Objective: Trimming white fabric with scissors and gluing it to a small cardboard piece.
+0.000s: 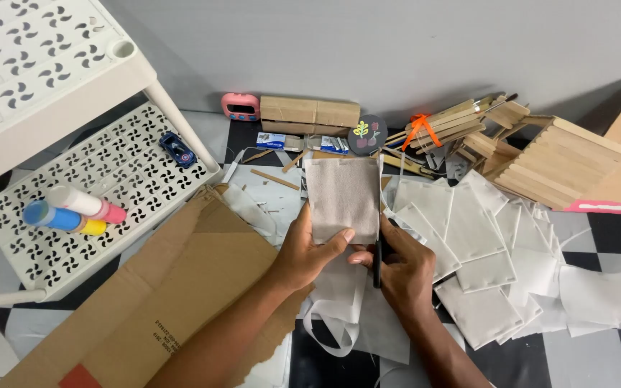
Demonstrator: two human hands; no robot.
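My left hand [309, 251] pinches the lower edge of a greyish-white square of fabric [342, 195] and holds it up over the floor. My right hand [400, 266] grips black scissors [378, 248], whose blades run up along the square's right edge. A long strip of white fabric [339, 316] hangs and loops below both hands. To the right lies a heap of several cut white fabric squares [483, 244].
A flattened cardboard sheet [181, 294] lies at the left. A white perforated plastic rack [102, 172] holds glue tubes [73, 208] and a small blue toy car [178, 149]. Craft-stick structures [540, 158], a cardboard box [309, 115], a pink timer [241, 106] and a dark painted stone [366, 134] line the wall.
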